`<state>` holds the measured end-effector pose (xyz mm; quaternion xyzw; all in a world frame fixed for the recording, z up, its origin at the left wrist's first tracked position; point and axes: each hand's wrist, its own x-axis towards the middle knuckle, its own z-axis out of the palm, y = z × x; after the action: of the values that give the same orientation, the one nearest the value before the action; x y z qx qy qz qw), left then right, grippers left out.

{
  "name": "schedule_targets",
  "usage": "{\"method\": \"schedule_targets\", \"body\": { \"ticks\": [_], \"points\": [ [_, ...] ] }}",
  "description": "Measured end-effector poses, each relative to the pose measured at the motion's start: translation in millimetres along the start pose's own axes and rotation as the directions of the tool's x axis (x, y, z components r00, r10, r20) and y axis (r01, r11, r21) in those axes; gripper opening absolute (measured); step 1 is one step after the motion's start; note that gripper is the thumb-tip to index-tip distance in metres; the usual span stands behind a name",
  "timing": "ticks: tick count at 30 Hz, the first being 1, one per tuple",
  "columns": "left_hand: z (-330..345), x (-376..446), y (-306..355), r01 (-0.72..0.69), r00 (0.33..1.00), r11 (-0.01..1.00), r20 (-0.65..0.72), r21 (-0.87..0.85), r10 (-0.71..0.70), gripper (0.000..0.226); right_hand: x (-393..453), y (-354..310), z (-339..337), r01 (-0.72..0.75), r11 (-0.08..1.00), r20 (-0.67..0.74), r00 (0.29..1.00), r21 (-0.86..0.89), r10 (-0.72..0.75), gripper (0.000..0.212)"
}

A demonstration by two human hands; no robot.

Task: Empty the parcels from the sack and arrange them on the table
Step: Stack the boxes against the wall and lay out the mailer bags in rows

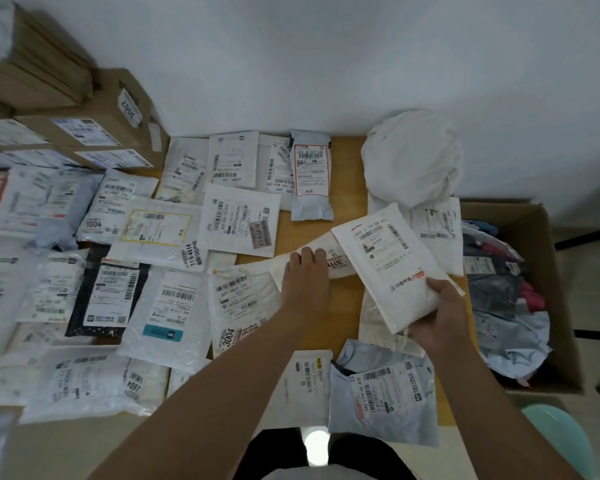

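Table (347,161), right hand (440,317) gripping tilted parcel (392,265)

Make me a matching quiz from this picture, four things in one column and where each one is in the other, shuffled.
Things:
1. white sack
2. white parcel with the 642 label
3. open cardboard box
4. parcel marked 3004

Places:
A. beside the table's right edge, filled with bags
B. gripped in the right hand
C. bunched at the table's far right corner by the wall
D. flat on the table, just left of the left hand

Pairs: 1-C, 2-B, 3-A, 4-D
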<state>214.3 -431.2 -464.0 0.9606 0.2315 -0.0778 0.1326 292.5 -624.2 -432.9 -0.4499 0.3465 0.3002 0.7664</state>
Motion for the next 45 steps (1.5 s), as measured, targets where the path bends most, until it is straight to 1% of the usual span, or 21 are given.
{"method": "schedule_targets", "body": {
  "ticks": [3, 6, 9, 13, 16, 18, 20, 21, 22, 23, 24, 26, 27, 28, 29, 30, 32, 35, 36, 39, 45],
  "points": [
    [-3.2, -4.4, -18.4, -0.191, 0.960, 0.980, -0.198, 0.065, 0.200, 0.025, 0.3, -4.3, 4.7, 0.017, 0.999, 0.036, 0.999, 0.030, -0.019, 0.033],
    [-4.3, 4.4, -37.4, -0.377, 0.889, 0.909, -0.206, 0.180, 0.410, 0.016, 0.2, -0.6, 7.5, 0.005, 1.000, 0.018, 1.000, 0.017, -0.005, 0.041],
    [-7.6, 18.7, -51.6, -0.437, 0.860, 0.864, -0.167, 0.249, 0.483, 0.013, -1.9, 4.9, 7.1, -0.019, 1.000, 0.009, 1.000, 0.003, 0.019, 0.044],
    [-1.8, 30.1, -50.8, -0.396, 0.892, 0.872, -0.104, 0.286, 0.439, 0.020, -4.9, 8.9, 1.9, -0.045, 0.999, 0.059, 0.997, -0.010, 0.046, 0.033],
    [3.8, 34.1, -43.8, -0.303, 0.953, 0.920, 0.063, 0.250, 0.297, 0.034, -1.6, 13.8, -4.9, -0.053, 0.997, 0.057, 0.997, -0.049, 0.056, 0.040],
    [8.9, 34.8, -41.5, -0.225, 0.971, 0.966, 0.116, 0.129, 0.211, 0.041, 1.0, 14.8, -9.1, -0.061, 0.995, 0.037, 0.997, -0.079, 0.064, 0.042],
    [6.7, 31.1, -38.0, -0.091, 0.994, 0.984, 0.054, -0.150, 0.100, 0.040, 3.1, 13.9, -13.5, -0.084, 0.987, 0.040, 0.995, -0.135, 0.090, 0.040],
    [3.0, 26.6, -37.0, 0.025, 1.000, 0.937, 0.022, -0.348, -0.019, 0.035, 3.9, 13.4, -15.2, -0.089, 0.978, 0.046, 0.994, -0.190, 0.100, 0.038],
    [-6.4, 19.1, -35.6, 0.158, 0.986, 0.819, 0.038, -0.551, -0.165, 0.027, 4.6, 13.2, -15.1, -0.088, 0.963, 0.046, 0.994, -0.254, 0.103, 0.036],
    [-14.4, 11.4, -35.6, 0.282, 0.953, 0.636, 0.134, -0.718, -0.271, 0.024, 5.7, 13.1, -13.8, -0.080, 0.946, 0.058, 0.993, -0.314, 0.103, 0.035],
    [-23.9, 2.7, -36.6, 0.387, 0.913, 0.428, 0.272, -0.817, -0.305, 0.029, 7.4, 14.0, -10.5, -0.072, 0.926, 0.077, 0.991, -0.371, 0.108, 0.034],
    [-38.1, -13.4, -45.3, 0.556, 0.815, 0.094, 0.520, -0.826, -0.255, 0.042, 11.7, 16.1, -0.6, -0.045, 0.868, 0.112, 0.987, -0.494, 0.115, 0.030],
    [-41.2, -22.6, -53.8, 0.603, 0.777, 0.003, 0.587, -0.798, -0.226, 0.043, 14.8, 17.0, 5.3, -0.014, 0.811, 0.124, 0.987, -0.585, 0.107, 0.030],
    [-42.4, -31.3, -61.7, 0.633, 0.752, -0.021, 0.621, -0.774, -0.220, 0.037, 19.0, 17.5, 10.9, 0.022, 0.736, 0.135, 0.986, -0.677, 0.095, 0.030],
    [-42.1, -39.9, -69.4, 0.652, 0.741, 0.019, 0.631, -0.758, -0.232, 0.026, 22.5, 18.3, 17.4, 0.057, 0.659, 0.150, 0.985, -0.750, 0.085, 0.031],
    [-40.5, -46.7, -74.7, 0.663, 0.738, 0.104, 0.625, -0.741, -0.253, 0.018, 26.3, 19.4, 23.4, 0.094, 0.594, 0.162, 0.985, -0.799, 0.062, 0.032],
    [-32.2, -56.9, -81.5, 0.673, 0.739, 0.256, 0.609, -0.694, -0.290, 0.014, 30.5, 25.0, 36.0, 0.186, 0.461, 0.194, 0.980, -0.868, -0.029, 0.035],
    [-17.7, -64.8, -84.0, 0.669, 0.743, 0.414, 0.561, -0.617, -0.365, 0.008, 32.0, 41.8, 47.0, 0.263, 0.178, 0.235, 0.958, -0.948, -0.166, 0.041],
    [-16.0, -66.1, -84.9, 0.667, 0.745, 0.473, 0.529, -0.576, -0.406, 0.009, 32.0, 50.3, 48.6, 0.289, 0.125, 0.265, 0.947, -0.949, -0.182, 0.041],
    [-17.2, -66.7, -85.0, 0.651, 0.758, 0.592, 0.429, -0.474, -0.491, 0.017, 32.3, 70.5, 50.4, 0.312, 0.048, 0.296, 0.932, -0.949, -0.209, 0.041],
    [-12.6, -64.2, -82.9, 0.598, 0.799, 0.710, 0.349, -0.372, -0.490, 0.036, 32.3, 91.4, 39.8, 0.248, -0.008, 0.242, 0.937, -0.969, -0.253, 0.051]
  ]
}}
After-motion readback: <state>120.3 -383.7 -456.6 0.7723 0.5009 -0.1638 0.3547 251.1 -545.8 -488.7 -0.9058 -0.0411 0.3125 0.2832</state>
